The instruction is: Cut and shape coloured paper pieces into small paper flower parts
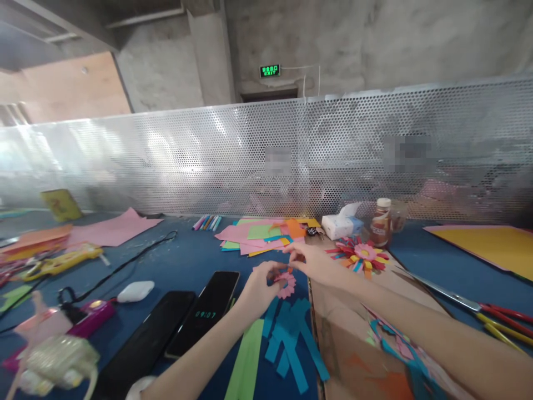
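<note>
My left hand (266,284) is closed on the edge of a pink paper flower (288,285), a ring of petals with an opening in its middle. Just above it, my right hand (303,259) pinches a small orange paper piece (290,270) at its fingertips; most of that piece is hidden. Blue paper strips (291,339) lie below the flower, with long green paper strips (246,355) to their left. A finished-looking multicoloured paper flower (363,254) with a pink centre rests to the right, on the cardboard (339,316) under my right forearm.
Two phones (208,308) lie left of my left forearm, near a white earbud case (135,291) and a purple power strip (94,316). A yellow glue gun (62,262) is farther left. Scissors (462,300), a brown bottle (381,222) and a tissue pack (341,225) stand or lie right.
</note>
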Available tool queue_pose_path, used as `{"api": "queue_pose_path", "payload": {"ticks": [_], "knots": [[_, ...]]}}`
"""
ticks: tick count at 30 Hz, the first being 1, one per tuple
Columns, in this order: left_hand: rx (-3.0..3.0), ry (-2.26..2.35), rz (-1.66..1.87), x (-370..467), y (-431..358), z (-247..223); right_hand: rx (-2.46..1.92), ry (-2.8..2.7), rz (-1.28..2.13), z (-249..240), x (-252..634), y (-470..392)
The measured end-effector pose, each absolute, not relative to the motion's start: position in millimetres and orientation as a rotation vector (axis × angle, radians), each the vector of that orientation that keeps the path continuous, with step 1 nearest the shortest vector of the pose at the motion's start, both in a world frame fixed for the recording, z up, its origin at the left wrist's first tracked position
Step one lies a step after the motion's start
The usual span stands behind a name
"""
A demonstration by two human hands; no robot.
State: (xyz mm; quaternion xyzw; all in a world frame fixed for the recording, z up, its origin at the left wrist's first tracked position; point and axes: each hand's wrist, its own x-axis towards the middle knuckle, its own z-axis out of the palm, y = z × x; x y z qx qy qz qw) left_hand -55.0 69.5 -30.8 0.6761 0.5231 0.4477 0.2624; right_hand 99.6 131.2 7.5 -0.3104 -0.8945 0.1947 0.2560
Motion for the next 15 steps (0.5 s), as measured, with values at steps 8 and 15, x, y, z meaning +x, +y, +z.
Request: {"api": "queue_pose_path", "payload": {"ticks": [8, 15], "knots": [[1.744, 1.372, 1.227, -62.0, 78.8, -36.7, -0.781, -2.416, 0.539, 8.9, 103.3, 130.8], [1.722, 1.351, 1.259, -60.6, 75.4, -32.5, -0.820, -2.378, 0.572, 4.2, 105.1, 127.4]]}}
